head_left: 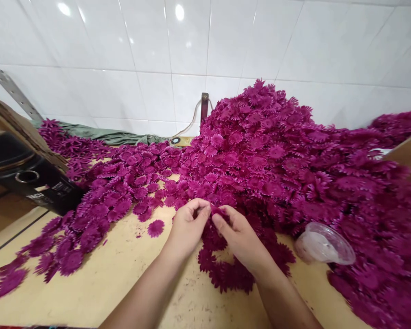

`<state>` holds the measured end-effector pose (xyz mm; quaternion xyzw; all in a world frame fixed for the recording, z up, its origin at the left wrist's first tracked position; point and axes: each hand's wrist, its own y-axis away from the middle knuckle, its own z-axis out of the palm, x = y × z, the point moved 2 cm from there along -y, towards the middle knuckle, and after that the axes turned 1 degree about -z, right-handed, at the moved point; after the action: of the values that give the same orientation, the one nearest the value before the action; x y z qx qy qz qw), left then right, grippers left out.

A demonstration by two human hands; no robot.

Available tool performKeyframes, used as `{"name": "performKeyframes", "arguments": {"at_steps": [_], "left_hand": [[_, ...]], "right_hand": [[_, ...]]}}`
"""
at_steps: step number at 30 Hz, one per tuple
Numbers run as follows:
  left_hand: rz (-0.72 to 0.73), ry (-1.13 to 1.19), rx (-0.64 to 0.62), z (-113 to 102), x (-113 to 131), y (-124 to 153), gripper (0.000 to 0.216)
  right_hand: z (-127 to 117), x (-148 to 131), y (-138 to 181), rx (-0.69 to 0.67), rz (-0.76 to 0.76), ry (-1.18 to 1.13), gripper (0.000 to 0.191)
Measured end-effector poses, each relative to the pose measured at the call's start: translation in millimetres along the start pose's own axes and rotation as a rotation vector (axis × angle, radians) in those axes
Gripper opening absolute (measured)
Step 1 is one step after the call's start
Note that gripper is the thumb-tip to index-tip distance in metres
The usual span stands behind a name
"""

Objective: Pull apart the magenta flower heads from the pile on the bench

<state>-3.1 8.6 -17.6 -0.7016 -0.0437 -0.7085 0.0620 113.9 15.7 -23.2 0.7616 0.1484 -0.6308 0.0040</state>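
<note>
Nearest the camera, two bare forearms reach out over the pale table [123, 274] and meet at its middle. The left hand [187, 226] and the right hand [238, 233] face each other fingertip to fingertip. Each grip is closed, thumb against forefinger, on one magenta flower [217, 211]. The flower sits between the two grips, level with both and no nearer to one hand than to the other. Only a small edge of it shows, so I cannot tell which way it is turned.

Directly below the hands a small cluster of flowers [226, 274] lies flat on the table, and a single loose flower [155, 227] lies just left of the left hand. A clear plastic cup [324, 244] lies on its side to the right, against the flowers.

Beyond the fingertips, and close to them, rises the big heap of flowers [277, 151]. It lies ahead and to the right, nearer the right hand. A flatter spread of flowers [116, 192] runs off to the left toward a black box [30, 183]. Behind everything are a green cloth [106, 135] and the white tiled wall [157, 45].
</note>
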Motion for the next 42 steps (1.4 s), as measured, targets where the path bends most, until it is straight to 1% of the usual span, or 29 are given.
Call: {"name": "performKeyframes", "arguments": {"at_steps": [1,2,4,6,7,9,10,11,12,14,15,16,19,21,23,25,27,29,31,33,35,36,38,40,42], "left_hand": [[-0.047,0.092,0.031,-0.9,-1.9,-1.3,0.009],[-0.093,0.183,0.054,-1.2,-4.1,-2.3,0.011],[-0.192,0.33,0.069,-1.1,-8.0,-4.2,0.011],[-0.278,0.422,0.117,-3.5,-9.7,-8.0,0.01],[-0.306,0.453,0.168,-6.5,-9.2,-10.9,0.01],[-0.316,0.489,0.312,-15.6,-5.9,-17.4,0.017],[-0.296,0.482,0.355,-20.0,-3.6,-20.6,0.019],[-0.265,0.445,0.352,-23.3,-1.6,-23.3,0.017],[-0.23,0.377,0.311,-25.2,-0.3,-25.4,0.013],[-0.169,0.187,0.185,-25.0,-1.5,-26.5,0.002],[-0.132,0.086,0.136,-23.9,-3.7,-25.7,0.006],[-0.084,-0.01,0.116,-22.9,-6.2,-24.1,0.012],[0.106,-0.228,0.119,-20.5,-9.9,-16.3,0.024],[0.171,-0.318,0.064,-17.3,-8.2,-9.2,0.025],[0.176,-0.367,-0.042,-11.4,-4.8,-1.7,0.024],[0.18,-0.392,-0.14,-3.4,-1.8,4.6,0.023],[0.208,-0.387,-0.182,4.2,-0.4,7.7,0.024],[0.216,-0.342,-0.171,8.8,-0.5,7.1,0.022],[0.162,-0.25,-0.141,9.9,-1.2,3.9,0.014],[0.059,-0.104,-0.106,8.4,-2.1,0.1,0.008],[-0.06,0.089,-0.056,6.4,-3.3,-2.6,0.009],[-0.112,0.184,-0.024,5.6,-4.1,-3.4,0.009],[-0.197,0.326,0.037,4.5,-5.5,-4.6,0.011],[-0.248,0.387,0.089,2.5,-5.8,-7.0,0.01],[-0.283,0.432,0.167,-3.2,-4.4,-11.7,0.01]], "right_hand": [[1.9,-1.6,1.5,-0.03,-0.003,-0.018,0.019],[3.9,-3.1,2.7,-0.053,-0.01,-0.036,0.02],[6.9,-5.4,4.9,-0.074,-0.022,-0.05,0.021],[8.3,-5.9,7.7,-0.086,-0.006,-0.01,0.017],[8.2,-5.5,9.4,-0.095,0.012,0.023,0.014],[6.1,-3.8,12.5,-0.111,0.045,0.082,0.012],[4.1,-2.9,13.5,-0.114,0.055,0.099,0.012],[1.6,-1.9,13.7,-0.107,0.06,0.102,0.012],[-1.2,-1.0,13.1,-0.087,0.063,0.094,0.012],[-6.6,0.3,10.0,-0.039,0.068,0.064,0.012],[-8.6,0.7,8.0,-0.021,0.067,0.052,0.014],[-10.0,0.9,5.9,-0.012,0.061,0.05,0.015],[-12.1,2.4,1.0,0.021,0.038,0.152,0.019],[-13.3,5.8,-1.0,0.067,0.058,0.244,0.028],[-14.4,10.1,-2.6,0.11,0.095,0.269,0.038],[-14.3,13.1,-4.0,0.12,0.105,0.224,0.042],[-13.0,13.2,-4.7,0.106,0.086,0.158,0.043],[-11.4,10.8,-4.1,0.087,0.07,0.099,0.046],[-9.7,7.3,-2.0,0.057,0.058,0.046,0.048],[-7.4,3.8,1.2,-0.009,0.039,0.001,0.041],[-4.8,1.9,4.4,-0.072,0.02,-0.021,0.03],[-3.4,1.7,5.8,-0.093,0.012,-0.02,0.028],[-0.9,2.2,8.0,-0.102,0.008,-0.006,0.028],[0.8,3.4,10.3,-0.096,0.027,0.02,0.024],[0.6,4.4,13.4,-0.085,0.05,0.069,0.019]]}}
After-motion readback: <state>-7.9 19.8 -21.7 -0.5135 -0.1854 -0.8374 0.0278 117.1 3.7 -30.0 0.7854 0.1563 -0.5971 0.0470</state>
